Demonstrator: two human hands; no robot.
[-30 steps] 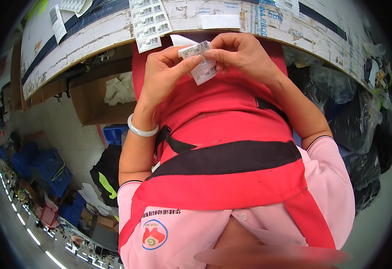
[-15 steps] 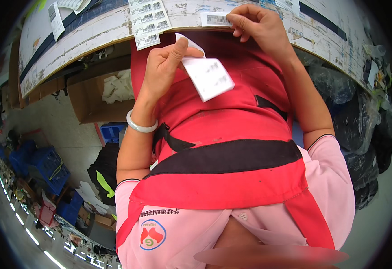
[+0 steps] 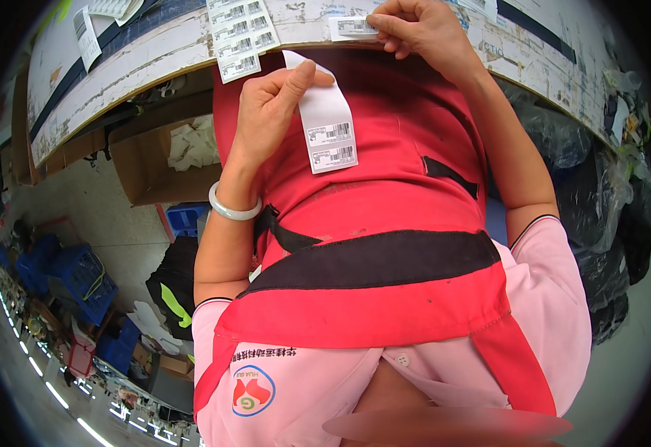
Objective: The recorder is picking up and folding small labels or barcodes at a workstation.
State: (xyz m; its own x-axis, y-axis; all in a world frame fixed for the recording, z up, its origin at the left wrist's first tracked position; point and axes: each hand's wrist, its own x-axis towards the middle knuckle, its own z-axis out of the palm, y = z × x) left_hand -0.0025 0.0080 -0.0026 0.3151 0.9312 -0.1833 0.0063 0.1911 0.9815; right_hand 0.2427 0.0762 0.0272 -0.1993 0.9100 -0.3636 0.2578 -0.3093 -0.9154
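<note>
My left hand (image 3: 279, 108) is closed on a strip of barcode labels (image 3: 331, 145), the thumb pressing it against the fingers. The strip hangs over my red apron, blank at the top with two printed labels at its lower end. At the table's near edge my right hand (image 3: 424, 33) pinches the right end of a small barcode label (image 3: 355, 27). That label lies over a slightly larger white piece on the tabletop. Left of it, a sheet of barcode labels (image 3: 237, 37) overhangs the table edge.
The worn white table (image 3: 139, 78) spans the top. Another label strip (image 3: 87, 37) lies at its far left. Below are a cardboard box (image 3: 143, 167) with crumpled paper and a blue crate (image 3: 83, 287). Dark plastic-wrapped bags (image 3: 594, 201) stand at right.
The label strip in my left hand has swung to hang straighter, its printed labels now legible. My right hand has shifted slightly up and left, with the small label lying over the white piece.
</note>
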